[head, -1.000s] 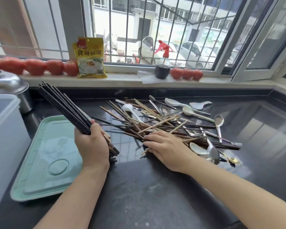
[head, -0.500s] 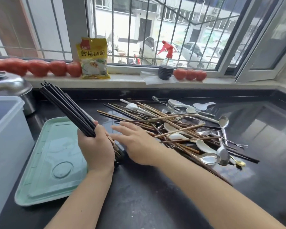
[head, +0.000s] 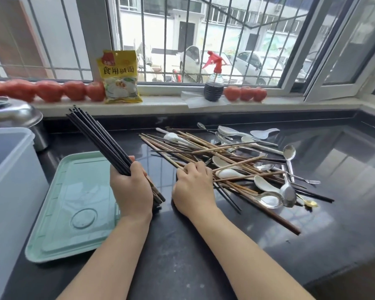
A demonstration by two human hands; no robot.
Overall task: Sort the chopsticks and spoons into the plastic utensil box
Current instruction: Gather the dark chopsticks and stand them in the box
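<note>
Head view: the left hand [head: 132, 187] grips a bundle of black chopsticks [head: 100, 139] slanting up toward the counter's back-left. The right hand [head: 193, 189], fingers curled, pinches chopsticks at the near-left end of the mixed pile [head: 232, 165], which runs rightward; spoons [head: 288, 191] tangle among them. The plastic box [head: 11, 174] sits at the left edge, beyond the green lid [head: 74, 204].

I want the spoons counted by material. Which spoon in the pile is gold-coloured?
The small gold spoon at the pile's near right edge, beside the big steel spoon; every other spoon looks white or silver.
</note>
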